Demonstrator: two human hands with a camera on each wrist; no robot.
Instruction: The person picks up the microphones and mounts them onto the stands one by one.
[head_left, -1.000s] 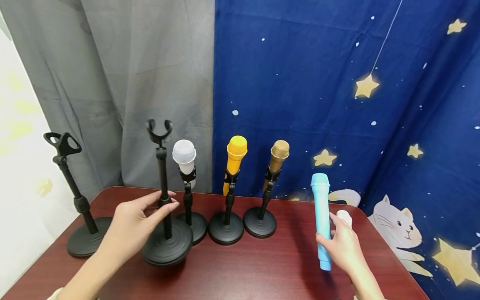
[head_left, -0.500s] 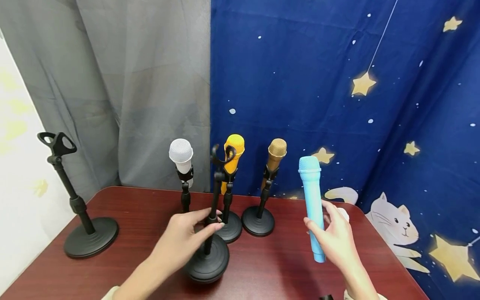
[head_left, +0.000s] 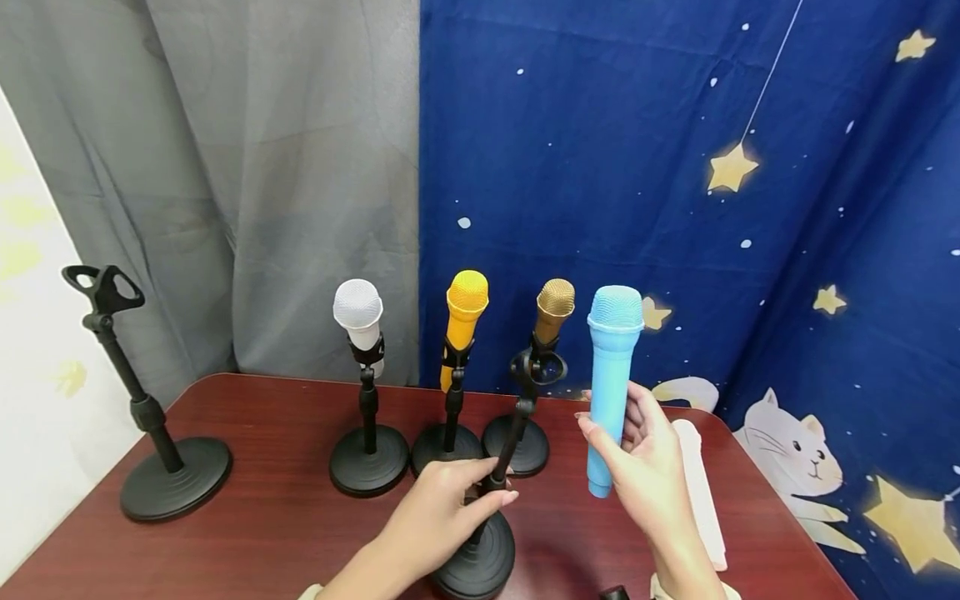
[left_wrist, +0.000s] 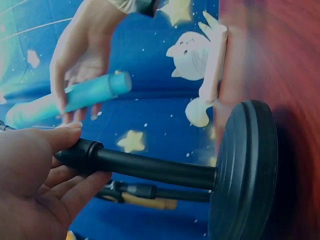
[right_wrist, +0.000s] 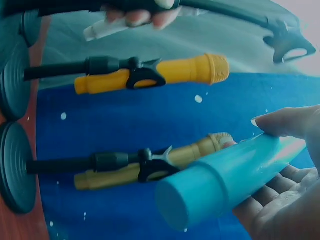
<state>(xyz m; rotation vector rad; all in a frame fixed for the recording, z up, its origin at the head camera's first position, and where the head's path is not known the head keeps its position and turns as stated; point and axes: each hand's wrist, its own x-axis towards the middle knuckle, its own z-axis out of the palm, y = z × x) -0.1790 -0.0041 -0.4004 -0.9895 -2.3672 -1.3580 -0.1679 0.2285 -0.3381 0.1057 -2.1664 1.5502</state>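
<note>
My left hand grips the pole of a black microphone stand between thumb and fingers. Its round base hangs low over the table; the left wrist view does not settle whether they touch. The stand's open clip overlaps the gold microphone in the head view. To the right, my right hand holds a light blue microphone around its handle, raised with its head up. In the right wrist view, the blue handle's lower end faces the camera. Hand and clip are apart.
White, yellow and gold microphones stand clipped in a row at the back. A stand with a bare clip is at left. A white microphone lies at right. A small black object shows at the front edge.
My left hand has carried the stand rightward and nearer, past the white and yellow microphones. My right hand has raised the blue microphone and moved it slightly left, closer to the clip.
</note>
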